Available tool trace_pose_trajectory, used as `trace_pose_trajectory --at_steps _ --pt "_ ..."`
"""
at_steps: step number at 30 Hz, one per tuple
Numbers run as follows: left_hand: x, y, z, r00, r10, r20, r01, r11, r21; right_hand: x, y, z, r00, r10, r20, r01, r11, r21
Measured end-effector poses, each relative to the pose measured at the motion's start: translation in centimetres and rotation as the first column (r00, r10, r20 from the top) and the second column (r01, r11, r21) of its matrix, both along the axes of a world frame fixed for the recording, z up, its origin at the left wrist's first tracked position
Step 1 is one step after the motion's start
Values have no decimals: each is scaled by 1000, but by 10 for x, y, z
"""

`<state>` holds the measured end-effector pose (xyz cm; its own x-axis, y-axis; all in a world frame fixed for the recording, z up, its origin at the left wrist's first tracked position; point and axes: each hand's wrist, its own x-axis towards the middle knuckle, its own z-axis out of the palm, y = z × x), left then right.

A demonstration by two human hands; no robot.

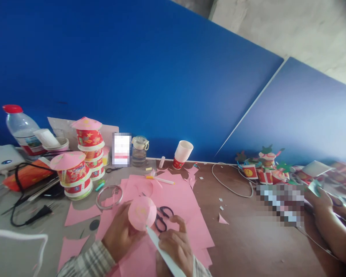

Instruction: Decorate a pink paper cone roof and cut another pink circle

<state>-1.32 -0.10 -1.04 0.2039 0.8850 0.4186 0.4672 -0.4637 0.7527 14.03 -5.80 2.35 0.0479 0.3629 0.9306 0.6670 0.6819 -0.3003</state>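
Gripping a pink paper cone [142, 212] from the left, low in the frame's centre: left hand [121, 232], fingers closed on its rim. Pinching a white glue stick [164, 254] in the right hand [174, 246], grip clamped on the shaft, tip touching the cone's lower edge.

Filling the whole upper frame: 2 blue partition panels [132, 77], grey wall beyond at the upper right. Below them, spanning the width: worktop [248, 238], grey at left, brown at right. Spread under both hands at lower centre: pink paper sheets [184, 200], offcuts scattered around. At the left middle: 2 stacks of red printed paper cups [88, 154], each capped by a pink cone. Further left, at the edge: water bottle [21, 130] with a red cap, orange packet and black cable below it. At the right edge: another person's forearm [331, 227] beside a cluster of red cup crafts [262, 169]. Centre, against the panel: tilted white paper cup [183, 154], small glass jar [138, 150] left of it. Just right of the cone, touching the pink sheets: black scissors [161, 217]. Left of the cone: clear tape ring [109, 197].
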Motion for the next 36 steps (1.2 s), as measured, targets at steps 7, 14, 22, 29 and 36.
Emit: trace_pose_trajectory --at_steps 7,14,22,29,36 --pt "1 0 5 1000 1 -2 -1 999 40 8 5 8 998 6 -55 -7 1000 -29" --pt "1 -1 0 999 52 -2 -52 998 36 18 9 3 999 8 -42 -12 996 -85" --pt "0 0 -5 997 74 -12 -73 996 56 39 32 -18 962 -39 269 154 893 -423" --pt "1 -4 4 998 56 15 -55 998 -12 35 33 -22 932 -28 362 239 799 -552" --pt "0 -4 3 998 56 11 -56 998 0 32 28 -23 943 11 333 204 772 -602"
